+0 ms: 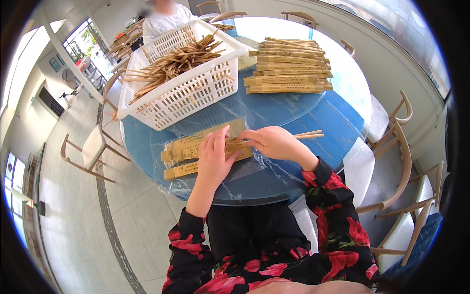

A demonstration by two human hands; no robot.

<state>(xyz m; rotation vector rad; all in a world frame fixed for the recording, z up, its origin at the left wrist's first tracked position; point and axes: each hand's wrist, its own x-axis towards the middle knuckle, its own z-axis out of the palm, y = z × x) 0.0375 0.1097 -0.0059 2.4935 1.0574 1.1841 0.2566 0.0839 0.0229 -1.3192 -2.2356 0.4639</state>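
Near the front of the table lie printed, gold-brown paper chopstick sleeves (pixel 183 148) on a clear plastic bag (pixel 252 169). My left hand (pixel 214 154) rests across them, its thumb and fingers closed on the end of one paper sleeve (pixel 234 145). Close beside it, my right hand (pixel 274 142) pinches a pair of wooden chopsticks (pixel 309 134). Their free ends stick out to the right past the hand. The other ends meet the sleeve between my hands; my fingers hide how far in they are.
A white plastic basket (pixel 188 95) heaped with loose chopsticks (pixel 178 63) stands at the back left. A stack of filled sleeves (pixel 289 66) lies at the back right of the round blue table (pixel 338 115). Wooden chairs surround it. A person (pixel 166 19) sits beyond the basket.
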